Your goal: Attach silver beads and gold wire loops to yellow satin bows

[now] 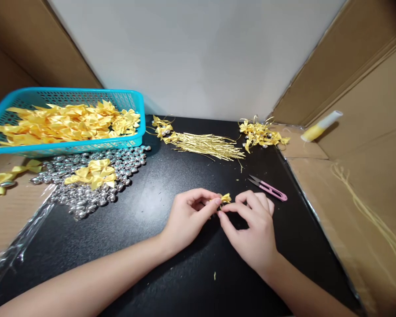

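My left hand (188, 215) and my right hand (251, 224) meet over the black table top (152, 246), both pinched on one small yellow ribbon bow (225, 198) held between their fingertips. What else sits inside the pinch is hidden by the fingers. Pink thread snips (269, 189) lie just beyond my right hand, apart from it.
A blue basket (69, 145) full of yellow bows stands at the left. In front of it lie silver bells (86, 193) with a few bows (94, 173) on top. Gold wire ties (207, 146) and finished bows (260, 134) lie at the back. Cardboard walls stand on both sides; a yellow spool (320, 127) rests right.
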A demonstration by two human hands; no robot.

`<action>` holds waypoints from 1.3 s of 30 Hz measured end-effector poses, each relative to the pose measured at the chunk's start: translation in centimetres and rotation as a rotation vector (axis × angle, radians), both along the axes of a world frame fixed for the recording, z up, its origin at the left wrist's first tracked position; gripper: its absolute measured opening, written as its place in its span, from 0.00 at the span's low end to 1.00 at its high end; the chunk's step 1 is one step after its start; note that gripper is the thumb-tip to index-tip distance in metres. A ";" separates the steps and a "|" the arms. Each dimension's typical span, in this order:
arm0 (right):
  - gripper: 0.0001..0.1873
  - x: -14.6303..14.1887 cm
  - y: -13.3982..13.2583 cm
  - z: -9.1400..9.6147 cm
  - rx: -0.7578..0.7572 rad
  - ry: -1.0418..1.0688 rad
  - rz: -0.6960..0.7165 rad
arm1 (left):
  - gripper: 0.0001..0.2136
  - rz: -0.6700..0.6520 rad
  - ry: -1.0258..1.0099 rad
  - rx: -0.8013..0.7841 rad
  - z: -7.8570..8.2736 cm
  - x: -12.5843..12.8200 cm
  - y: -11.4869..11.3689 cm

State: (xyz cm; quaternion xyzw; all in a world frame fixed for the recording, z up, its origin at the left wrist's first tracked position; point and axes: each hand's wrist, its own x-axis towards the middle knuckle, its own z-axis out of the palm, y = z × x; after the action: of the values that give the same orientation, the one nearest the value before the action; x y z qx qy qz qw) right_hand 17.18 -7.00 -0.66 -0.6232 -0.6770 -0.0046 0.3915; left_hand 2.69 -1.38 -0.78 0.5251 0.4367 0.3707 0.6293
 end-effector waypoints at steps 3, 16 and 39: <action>0.05 0.2 0.1 0.0 -0.013 0.055 0.046 | 0.07 -0.014 -0.010 -0.021 0.0 -0.2 0.1; 0.05 0.6 0.1 0.1 -0.105 0.094 0.108 | 0.12 -0.144 -0.109 -0.194 -0.2 -0.1 0.6; 0.04 1.1 0.5 0.4 0.091 -0.031 0.061 | 0.08 -0.172 -0.046 -0.095 -0.4 -0.3 0.4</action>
State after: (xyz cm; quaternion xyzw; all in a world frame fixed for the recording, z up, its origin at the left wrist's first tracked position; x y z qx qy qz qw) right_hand 18.33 -6.45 -0.27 -0.5838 -0.7007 -0.0331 0.4088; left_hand 2.40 -0.95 -1.22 0.5214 0.3926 0.3061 0.6930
